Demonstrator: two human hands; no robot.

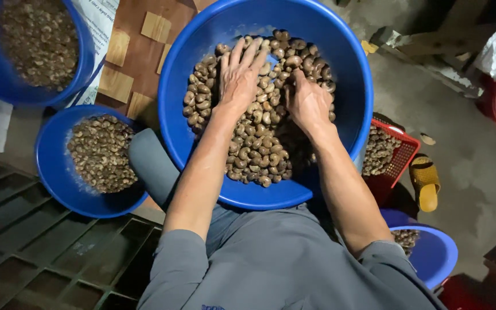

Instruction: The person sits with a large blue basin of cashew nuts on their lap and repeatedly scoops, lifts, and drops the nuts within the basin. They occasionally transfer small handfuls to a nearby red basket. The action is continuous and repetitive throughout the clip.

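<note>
A large blue basin (202,40) sits in front of me, holding a heap of brown cashew nuts in their shells (259,149). My left hand (239,74) lies flat on the heap with its fingers spread. My right hand (307,103) is beside it, fingers curled down and dug into the nuts. Both forearms reach in from grey rolled sleeves.
A smaller blue basin (53,172) of nuts stands at left, another blue basin (84,69) at top left. A red crate (406,146) of nuts is at right, a yellow sandal (426,181) beside it. A dark grid rack (41,258) lies at lower left. Another blue bowl (437,255) sits at lower right.
</note>
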